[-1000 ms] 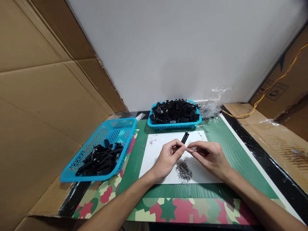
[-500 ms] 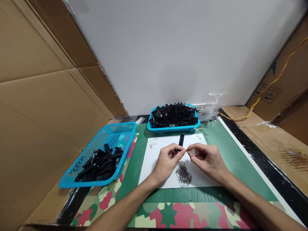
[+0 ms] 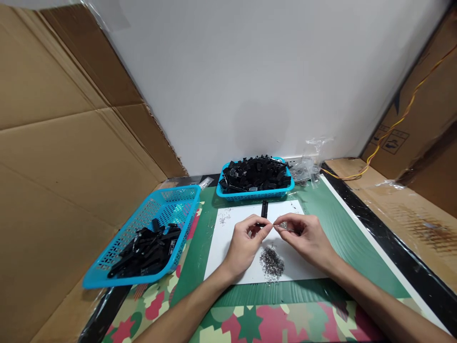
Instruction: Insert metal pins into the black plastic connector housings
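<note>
My left hand [image 3: 246,243] is closed, thumb and fingertips pinching a small black plastic piece [image 3: 260,224] that the fingers mostly cover. Close against it, fingertips almost meeting, my right hand [image 3: 307,238] grips a thin silvery tool [image 3: 289,229] whose tip points at the left fingertips. What lies at that tip is too small to make out. Just beyond the hands a long black plastic part [image 3: 264,209] shows over the white sheet [image 3: 223,252]. Below the fingers spreads a pile of tiny metal pieces [image 3: 272,264], perhaps small springs.
A blue basket [image 3: 255,195] heaped with black parts stands at the back. Another blue basket [image 3: 143,278], with longer black parts, is at left. Clear plastic bags [image 3: 305,169] lie at back right. Cardboard [image 3: 53,166] walls the left side; a yellow wire [image 3: 378,145] hangs at right.
The view has shifted slightly. Both hands keep their pinch close together, with only small finger movement.
</note>
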`<act>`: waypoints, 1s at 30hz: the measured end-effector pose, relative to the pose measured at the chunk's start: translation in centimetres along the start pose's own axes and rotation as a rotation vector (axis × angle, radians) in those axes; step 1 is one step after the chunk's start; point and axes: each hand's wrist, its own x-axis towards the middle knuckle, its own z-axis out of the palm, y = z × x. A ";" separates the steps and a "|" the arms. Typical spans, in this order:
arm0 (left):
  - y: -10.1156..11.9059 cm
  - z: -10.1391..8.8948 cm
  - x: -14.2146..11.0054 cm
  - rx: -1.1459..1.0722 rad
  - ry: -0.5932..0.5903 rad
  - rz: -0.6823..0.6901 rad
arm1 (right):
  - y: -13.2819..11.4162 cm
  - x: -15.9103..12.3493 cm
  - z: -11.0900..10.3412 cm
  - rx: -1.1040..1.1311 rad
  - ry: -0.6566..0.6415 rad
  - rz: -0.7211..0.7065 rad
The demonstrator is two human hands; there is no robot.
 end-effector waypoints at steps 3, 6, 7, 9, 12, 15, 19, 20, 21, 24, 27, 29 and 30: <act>-0.1 -0.1 0.0 0.011 -0.005 -0.001 | 0.0 0.1 0.1 0.010 -0.008 0.016; -0.1 -0.1 0.0 0.007 -0.021 -0.016 | 0.2 0.0 0.2 0.010 -0.011 0.025; -0.1 -0.1 -0.1 -0.002 -0.026 -0.023 | 0.2 -0.1 0.2 0.008 -0.004 0.020; -0.1 -0.1 -0.1 -0.033 -0.037 -0.043 | 0.3 -0.2 0.3 -0.010 0.026 -0.010; -0.2 0.0 -0.2 -0.139 -0.030 -0.057 | 0.5 -0.4 0.1 -0.087 0.098 -0.116; -0.5 0.3 -0.2 -0.336 -0.030 -0.064 | 0.6 -0.5 -0.2 -0.198 0.161 -0.247; -0.6 0.3 0.1 -0.448 -0.064 -0.049 | 0.8 -0.8 -0.4 -0.294 0.164 -0.410; -0.6 0.3 0.2 -0.437 -0.061 -0.030 | 0.8 -0.8 -0.3 -0.299 0.156 -0.442; -0.6 0.3 0.3 -0.418 -0.060 -0.011 | 0.8 -0.9 -0.3 -0.299 0.149 -0.469; -0.5 0.2 0.4 -0.362 -0.073 0.015 | 0.7 -0.8 -0.2 -0.286 0.132 -0.523; -0.4 0.0 0.4 -0.340 -0.080 -0.011 | 0.7 -0.8 -0.2 -0.289 0.128 -0.531; -0.4 0.0 0.2 -0.305 -0.079 -0.022 | 0.8 -0.8 -0.2 -0.294 0.122 -0.523; -0.4 0.0 0.2 -0.284 -0.079 -0.027 | 0.9 -0.8 -0.2 -0.297 0.118 -0.520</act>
